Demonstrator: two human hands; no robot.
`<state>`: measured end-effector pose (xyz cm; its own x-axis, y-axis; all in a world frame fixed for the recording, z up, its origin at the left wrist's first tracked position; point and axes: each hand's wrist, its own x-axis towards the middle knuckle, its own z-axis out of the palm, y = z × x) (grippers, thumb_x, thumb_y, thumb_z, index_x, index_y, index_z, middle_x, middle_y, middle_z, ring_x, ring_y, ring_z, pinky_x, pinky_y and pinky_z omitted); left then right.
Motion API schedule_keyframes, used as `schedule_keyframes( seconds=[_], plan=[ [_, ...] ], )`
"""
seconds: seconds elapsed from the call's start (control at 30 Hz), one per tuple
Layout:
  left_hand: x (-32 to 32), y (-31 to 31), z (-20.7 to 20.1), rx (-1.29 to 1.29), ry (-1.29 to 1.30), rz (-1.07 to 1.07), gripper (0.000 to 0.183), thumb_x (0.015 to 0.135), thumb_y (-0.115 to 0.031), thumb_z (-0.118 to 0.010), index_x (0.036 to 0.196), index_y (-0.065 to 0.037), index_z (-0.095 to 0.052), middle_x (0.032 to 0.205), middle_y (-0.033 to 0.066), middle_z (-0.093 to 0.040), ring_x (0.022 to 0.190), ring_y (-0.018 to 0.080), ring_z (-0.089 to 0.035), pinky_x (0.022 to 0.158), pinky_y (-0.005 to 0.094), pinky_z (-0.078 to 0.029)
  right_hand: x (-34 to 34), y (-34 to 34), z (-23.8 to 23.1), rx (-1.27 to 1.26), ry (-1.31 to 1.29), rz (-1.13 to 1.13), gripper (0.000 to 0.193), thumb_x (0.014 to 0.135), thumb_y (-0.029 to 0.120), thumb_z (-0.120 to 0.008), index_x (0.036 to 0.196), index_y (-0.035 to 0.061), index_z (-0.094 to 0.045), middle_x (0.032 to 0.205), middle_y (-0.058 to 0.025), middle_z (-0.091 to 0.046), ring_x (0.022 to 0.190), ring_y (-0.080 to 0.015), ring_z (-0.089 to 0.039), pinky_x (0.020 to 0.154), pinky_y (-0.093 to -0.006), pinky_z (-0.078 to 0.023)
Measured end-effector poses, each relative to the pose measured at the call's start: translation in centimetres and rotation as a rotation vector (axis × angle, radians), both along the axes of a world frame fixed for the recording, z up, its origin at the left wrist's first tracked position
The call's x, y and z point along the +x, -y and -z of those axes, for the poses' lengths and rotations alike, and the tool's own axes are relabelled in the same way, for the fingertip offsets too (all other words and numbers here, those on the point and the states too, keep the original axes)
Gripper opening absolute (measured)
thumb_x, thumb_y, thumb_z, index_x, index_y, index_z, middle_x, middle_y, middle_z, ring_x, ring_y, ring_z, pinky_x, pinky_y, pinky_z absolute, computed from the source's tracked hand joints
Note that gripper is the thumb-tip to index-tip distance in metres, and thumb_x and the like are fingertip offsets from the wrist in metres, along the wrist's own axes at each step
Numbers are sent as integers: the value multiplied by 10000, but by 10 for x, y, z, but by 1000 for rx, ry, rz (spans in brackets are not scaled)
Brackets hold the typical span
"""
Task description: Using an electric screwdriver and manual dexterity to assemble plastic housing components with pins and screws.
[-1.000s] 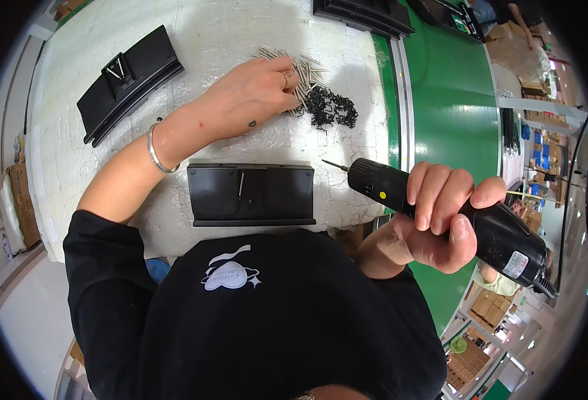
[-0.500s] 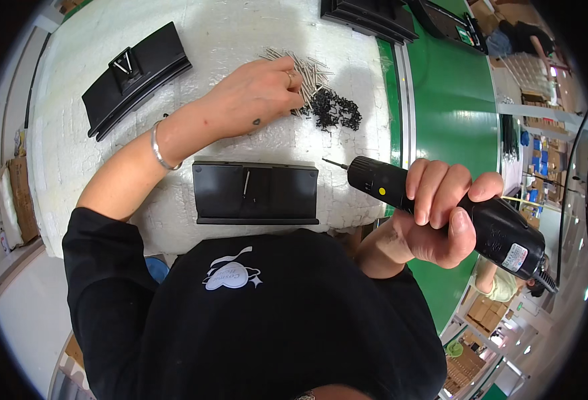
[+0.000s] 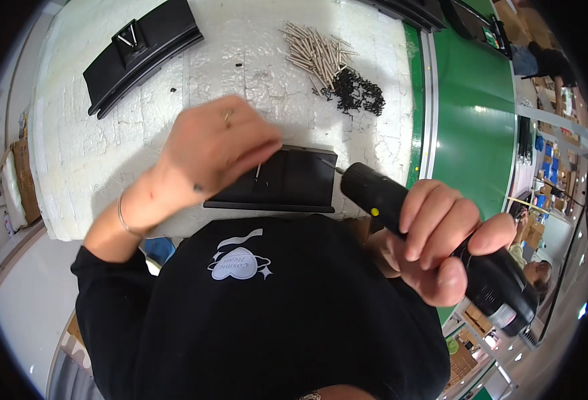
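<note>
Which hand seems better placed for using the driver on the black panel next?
Probably the right hand: it grips the driver, whose bit points toward the black panel. The left hand, blurred, appears over the panel's left part, and I can't tell whether it holds anything.

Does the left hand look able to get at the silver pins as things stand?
Probably yes: only white work surface lies between the left hand and the silver pins, and the right hand holds the electric screwdriver clear of that path.

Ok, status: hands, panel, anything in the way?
Right hand gripping black power screwdriver. Left hand blurred over nearest black panel, grip unclear. Silver pin on panel; left hand hides panel's upper left.
</note>
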<state>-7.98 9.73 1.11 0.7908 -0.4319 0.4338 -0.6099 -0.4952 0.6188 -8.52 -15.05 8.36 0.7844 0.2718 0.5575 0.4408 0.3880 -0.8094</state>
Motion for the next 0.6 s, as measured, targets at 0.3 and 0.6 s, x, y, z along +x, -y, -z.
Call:
schedule_keyframes(
  seconds=[0.3,0.6],
  plan=[
    [-39,9,12,18,-60,-223,208,630,-43,-800,801,-77,-685,785,-1,-620,768,203,-594,604,300,-512,3,-28,17,12,-25,-116,326,792,83,-623,1031,136,-409,630,19,-500,471,-107,-463,511,-266,-424],
    [-40,12,18,-36,-83,-220,243,609,-2,-809,818,-61,-699,793,23,-623,769,230,-576,636,314,-489,4,-29,19,-26,-48,-126,318,801,89,-603,1035,137,-393,627,14,-491,468,-112,-454,525,-289,-419]
  ],
)
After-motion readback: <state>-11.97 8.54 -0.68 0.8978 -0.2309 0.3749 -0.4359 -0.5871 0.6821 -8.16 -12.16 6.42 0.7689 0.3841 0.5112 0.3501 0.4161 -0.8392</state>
